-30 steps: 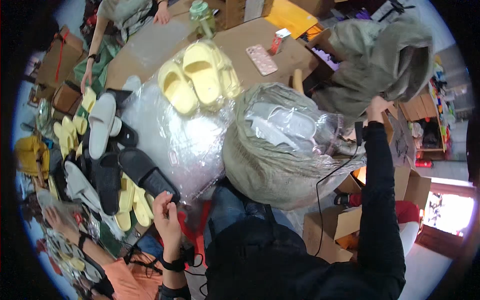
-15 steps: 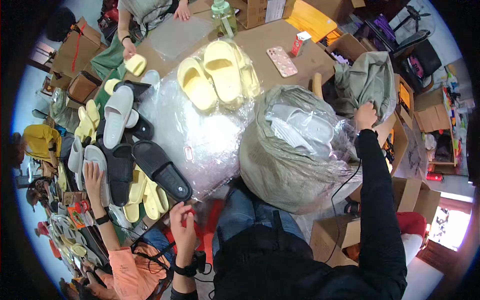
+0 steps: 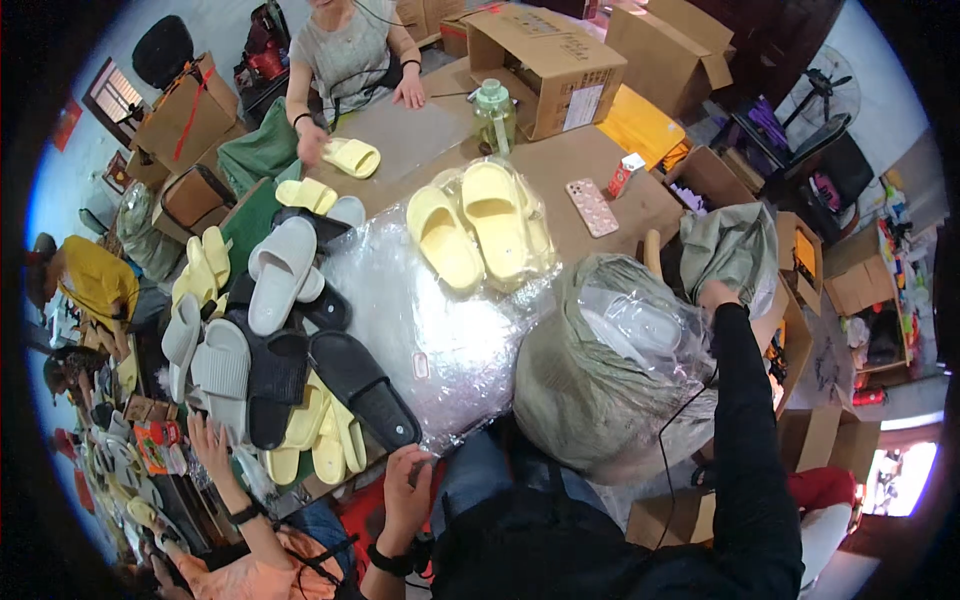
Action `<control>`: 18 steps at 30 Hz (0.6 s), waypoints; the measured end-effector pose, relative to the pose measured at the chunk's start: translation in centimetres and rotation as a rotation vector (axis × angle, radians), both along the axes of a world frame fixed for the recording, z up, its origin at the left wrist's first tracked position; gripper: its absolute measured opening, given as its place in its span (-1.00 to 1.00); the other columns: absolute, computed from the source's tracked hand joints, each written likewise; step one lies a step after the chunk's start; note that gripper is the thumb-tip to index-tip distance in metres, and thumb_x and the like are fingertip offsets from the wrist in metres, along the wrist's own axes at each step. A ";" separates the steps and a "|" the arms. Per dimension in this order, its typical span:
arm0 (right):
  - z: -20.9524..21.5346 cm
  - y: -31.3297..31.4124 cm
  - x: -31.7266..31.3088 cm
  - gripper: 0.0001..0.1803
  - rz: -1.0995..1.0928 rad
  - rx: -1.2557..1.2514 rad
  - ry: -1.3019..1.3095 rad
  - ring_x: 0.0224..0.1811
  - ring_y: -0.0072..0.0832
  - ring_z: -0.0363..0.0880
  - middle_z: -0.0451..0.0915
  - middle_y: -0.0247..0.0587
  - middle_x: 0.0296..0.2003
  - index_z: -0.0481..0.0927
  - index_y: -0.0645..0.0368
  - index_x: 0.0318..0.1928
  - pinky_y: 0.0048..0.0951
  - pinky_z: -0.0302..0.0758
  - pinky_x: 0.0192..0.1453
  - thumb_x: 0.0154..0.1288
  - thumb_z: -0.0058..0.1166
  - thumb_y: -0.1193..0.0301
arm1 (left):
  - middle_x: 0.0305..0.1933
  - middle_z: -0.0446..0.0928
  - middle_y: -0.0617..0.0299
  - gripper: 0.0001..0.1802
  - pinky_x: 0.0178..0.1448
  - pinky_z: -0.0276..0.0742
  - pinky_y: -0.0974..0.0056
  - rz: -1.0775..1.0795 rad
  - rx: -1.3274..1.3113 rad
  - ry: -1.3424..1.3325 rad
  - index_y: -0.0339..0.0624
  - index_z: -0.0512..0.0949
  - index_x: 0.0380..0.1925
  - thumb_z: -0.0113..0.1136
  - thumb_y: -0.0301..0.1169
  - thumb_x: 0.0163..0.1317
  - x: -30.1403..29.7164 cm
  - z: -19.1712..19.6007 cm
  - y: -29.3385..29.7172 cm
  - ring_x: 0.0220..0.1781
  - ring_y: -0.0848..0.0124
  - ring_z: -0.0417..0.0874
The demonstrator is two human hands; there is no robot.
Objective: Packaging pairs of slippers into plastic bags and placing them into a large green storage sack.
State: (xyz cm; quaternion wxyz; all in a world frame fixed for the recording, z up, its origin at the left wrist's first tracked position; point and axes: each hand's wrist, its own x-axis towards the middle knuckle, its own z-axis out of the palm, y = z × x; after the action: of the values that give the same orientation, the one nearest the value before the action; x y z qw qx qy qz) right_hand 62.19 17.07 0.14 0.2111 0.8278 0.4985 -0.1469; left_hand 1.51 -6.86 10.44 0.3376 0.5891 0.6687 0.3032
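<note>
My right hand (image 3: 718, 293), at the end of a black sleeve, grips the lower edge of a bunched grey-green woven cloth (image 3: 735, 245). Just left of it stands a bulging woven sack (image 3: 575, 385), with light grey slides (image 3: 640, 322) in clear plastic at its mouth. My left hand (image 3: 405, 492) is near the table's front edge, fingers loosely curled and apart, with nothing visible in them. Closest to it is the heel of a black slide (image 3: 365, 390). Pale yellow slides (image 3: 495, 222) in clear plastic lie on a wide sheet of clear bags (image 3: 420, 340).
Grey (image 3: 282, 275), black and yellow slides heap up on the left. A person in orange reaches a hand (image 3: 210, 445) there. Across the table another person's hand (image 3: 312, 142) is by a yellow slide (image 3: 351, 157). A green bottle (image 3: 494, 118), phone (image 3: 592, 207) and cartons (image 3: 545, 70) stand beyond.
The view has shifted, so the table sits lower and further right. The person across has moved a hand off the yellow slide. The orange-clad person's hand has drawn back from the grey slide.
</note>
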 end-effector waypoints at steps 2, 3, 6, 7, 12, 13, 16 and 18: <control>2.8 1.4 0.3 -0.66 -0.094 0.057 -0.073 -0.03 0.06 0.51 0.58 0.06 -0.13 0.64 0.19 -0.27 -0.10 0.27 0.24 0.06 -0.05 0.25 | -0.07 0.44 0.03 -0.81 0.05 0.39 0.27 0.013 -0.035 -0.066 -0.21 0.52 -0.25 0.11 -0.57 0.09 -0.3 -0.6 0.4 -0.01 0.18 0.48; 2.5 1.8 1.3 -0.66 -0.102 0.064 -0.086 -0.03 0.06 0.51 0.58 0.06 -0.13 0.64 0.19 -0.27 -0.10 0.27 0.24 0.06 -0.05 0.25 | -0.07 0.44 0.03 -0.81 0.05 0.39 0.27 0.005 -0.028 -0.079 -0.21 0.52 -0.25 0.11 -0.57 0.09 -0.4 -0.7 0.4 -0.01 0.18 0.48; 2.0 3.0 -0.5 -0.58 0.036 -0.089 0.049 0.01 0.03 0.50 0.54 0.11 -0.07 0.57 0.26 -0.10 -0.13 0.44 0.01 0.08 -0.06 0.27 | -0.08 0.46 0.02 -0.82 0.09 0.38 0.21 0.077 -0.078 -0.155 -0.23 0.52 -0.26 0.11 -0.58 0.08 -1.6 -0.4 0.6 0.02 0.16 0.47; 0.7 2.3 3.7 -0.57 0.038 -0.072 0.033 0.04 0.04 0.48 0.53 0.07 -0.03 0.56 0.23 -0.06 0.07 0.35 0.08 0.10 -0.07 0.26 | -0.08 0.46 0.02 -0.82 0.09 0.38 0.21 0.041 -0.061 -0.206 -0.23 0.52 -0.26 0.11 -0.58 0.08 -1.8 -0.7 1.2 0.02 0.16 0.47; -0.1 4.7 -4.4 -0.57 -0.157 0.166 -0.099 0.05 0.06 0.45 0.55 -0.09 -0.02 0.56 0.16 -0.06 0.57 0.08 0.02 0.13 -0.08 0.20 | -0.12 0.48 0.02 -0.83 0.08 0.39 0.24 0.158 -0.023 -0.140 -0.27 0.52 -0.28 0.10 -0.59 0.09 -5.3 -1.7 1.2 -0.03 0.18 0.51; 2.4 5.9 -4.2 -0.55 -0.116 0.301 -0.120 0.00 -0.03 0.51 0.58 -0.04 -0.09 0.57 0.21 -0.11 0.20 0.27 0.00 0.12 -0.03 0.14 | -0.13 0.49 0.02 -0.84 0.08 0.39 0.24 0.152 -0.030 -0.239 -0.28 0.52 -0.28 0.09 -0.59 0.09 -5.2 -2.2 1.7 -0.04 0.18 0.51; 8.7 12.5 -11.4 -0.52 0.204 0.682 0.362 -0.16 -0.24 0.60 0.61 0.01 -0.19 0.52 0.35 -0.08 -0.34 0.48 -0.09 0.18 0.06 0.16 | -0.15 0.49 0.05 -0.82 0.02 0.42 0.27 0.099 -0.106 -0.254 -0.29 0.51 -0.21 0.05 -0.56 0.16 -5.1 -2.0 2.7 -0.08 0.24 0.53; 9.0 17.5 -15.9 -0.63 0.072 0.518 1.207 -0.06 -0.53 0.48 0.53 -0.29 -0.08 0.44 0.26 0.06 -0.53 0.41 0.01 0.29 0.02 0.35 | -0.25 0.48 0.08 -0.80 -0.03 0.43 0.30 0.017 -0.069 -0.232 -0.26 0.51 -0.15 0.01 -0.53 0.23 -4.2 -2.2 3.6 -0.15 0.30 0.55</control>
State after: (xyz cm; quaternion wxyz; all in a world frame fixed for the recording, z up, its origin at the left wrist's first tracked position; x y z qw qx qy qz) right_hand 46.31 34.53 9.09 -0.3068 0.6069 0.5759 -0.4536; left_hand -2.66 -3.29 8.27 0.4299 0.5323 0.6403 0.3490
